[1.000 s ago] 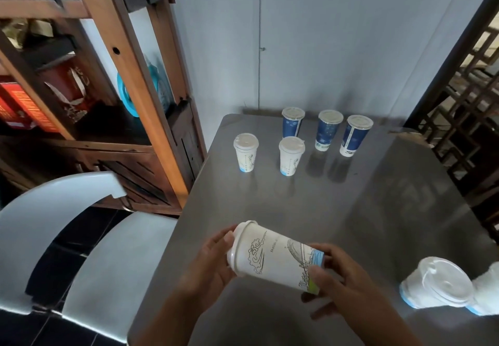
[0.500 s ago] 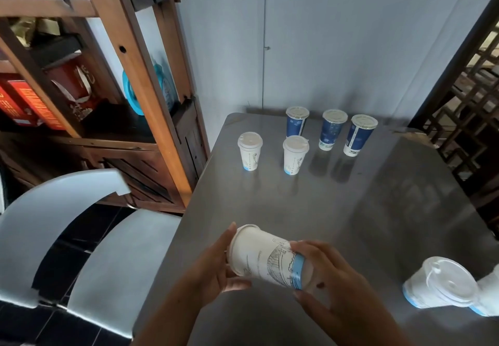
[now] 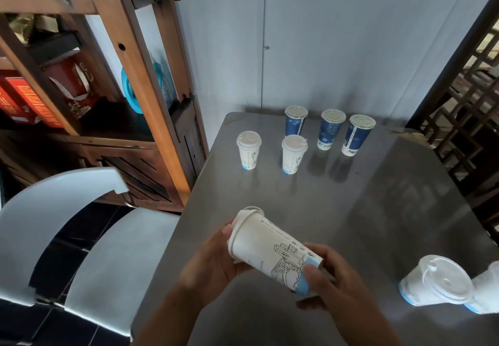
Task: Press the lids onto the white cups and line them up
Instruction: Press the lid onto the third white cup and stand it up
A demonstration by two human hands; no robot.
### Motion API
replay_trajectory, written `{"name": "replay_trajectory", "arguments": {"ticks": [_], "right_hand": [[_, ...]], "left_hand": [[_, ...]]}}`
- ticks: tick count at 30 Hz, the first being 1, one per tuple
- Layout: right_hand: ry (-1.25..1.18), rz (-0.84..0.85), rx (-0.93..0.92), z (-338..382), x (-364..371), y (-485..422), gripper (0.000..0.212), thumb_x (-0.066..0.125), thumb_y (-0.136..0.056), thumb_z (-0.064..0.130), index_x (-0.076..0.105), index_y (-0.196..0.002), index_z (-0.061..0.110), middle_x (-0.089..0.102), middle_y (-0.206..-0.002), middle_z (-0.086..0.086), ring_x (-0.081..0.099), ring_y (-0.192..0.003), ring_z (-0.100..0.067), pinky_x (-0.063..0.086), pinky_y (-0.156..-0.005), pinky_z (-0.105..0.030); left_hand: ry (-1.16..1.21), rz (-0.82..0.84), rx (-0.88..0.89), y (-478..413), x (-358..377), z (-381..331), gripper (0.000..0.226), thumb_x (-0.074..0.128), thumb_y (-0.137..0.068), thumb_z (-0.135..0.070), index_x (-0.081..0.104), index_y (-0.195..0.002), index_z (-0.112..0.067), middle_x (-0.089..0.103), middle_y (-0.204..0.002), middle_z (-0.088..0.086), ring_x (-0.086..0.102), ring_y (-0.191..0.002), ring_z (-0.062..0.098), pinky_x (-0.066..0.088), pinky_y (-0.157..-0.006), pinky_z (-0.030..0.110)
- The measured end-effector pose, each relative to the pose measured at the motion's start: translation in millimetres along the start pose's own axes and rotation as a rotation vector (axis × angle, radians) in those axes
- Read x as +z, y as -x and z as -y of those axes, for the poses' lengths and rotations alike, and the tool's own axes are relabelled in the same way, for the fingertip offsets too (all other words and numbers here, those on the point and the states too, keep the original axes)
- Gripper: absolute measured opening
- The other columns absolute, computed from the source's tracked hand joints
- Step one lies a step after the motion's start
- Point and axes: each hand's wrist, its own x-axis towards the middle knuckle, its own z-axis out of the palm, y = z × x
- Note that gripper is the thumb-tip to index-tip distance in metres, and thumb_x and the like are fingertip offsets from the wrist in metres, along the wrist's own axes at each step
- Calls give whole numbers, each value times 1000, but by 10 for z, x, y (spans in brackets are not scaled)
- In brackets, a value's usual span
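Observation:
A white cup with a line drawing and a blue base is held tilted on its side above the near table, its lidded top pointing up-left. My left hand cups the lid end; my right hand grips the blue base. Two lidded white cups stand upright side by side at the far left of the table, one on the left and one on the right. At the right edge stand a lidded white cup and part of another white cup.
Three lidded blue cups stand in a row at the back of the grey metal table. A wooden shelf stands to the left, with a white chair beside the table. A dark lattice screen is on the right.
The held cup has turned in my hands, its lid end rising and swinging away from me. My right hand shifted along the base. The cups standing on the table have not moved.

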Motion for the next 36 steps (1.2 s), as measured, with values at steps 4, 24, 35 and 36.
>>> {"name": "replay_trajectory", "arguments": {"ticks": [4,24,35,36], "right_hand": [[391,-15,-232,10,-5,61,43,69,-73,36,57,-115,40,69,-104,16,69,-93,-3,59,-67,-21],[-61,146,182,-292,66,71,57,76,-63,29,59,-117,23,74,-104,-3,73,-93,-25,59,-66,-40],[-235,37,200,-513,-426,-42,70,82,-53,31,58,-117,24,75,-106,-5,74,-91,-25,58,-66,-38],[-192,51,197,-512,-516,-52,71,81,-51,34,57,-118,23,75,-106,-3,74,-91,-23,58,-67,-36]], "left_hand": [[-69,-103,-92,-66,-10,3,56,46,-94,-50,57,-136,-14,63,-133,21,59,-123,42,54,-94,54],[-217,-206,-109,-147,256,-123,48,58,-88,-57,70,-117,-21,69,-101,15,70,-88,26,56,-65,32],[-187,-120,-158,-194,723,489,65,82,-72,-28,57,-128,-4,71,-118,21,71,-103,37,60,-73,38],[-192,-129,-154,-233,786,534,64,81,-73,-24,56,-128,-4,71,-117,20,72,-103,37,60,-73,38]]}}
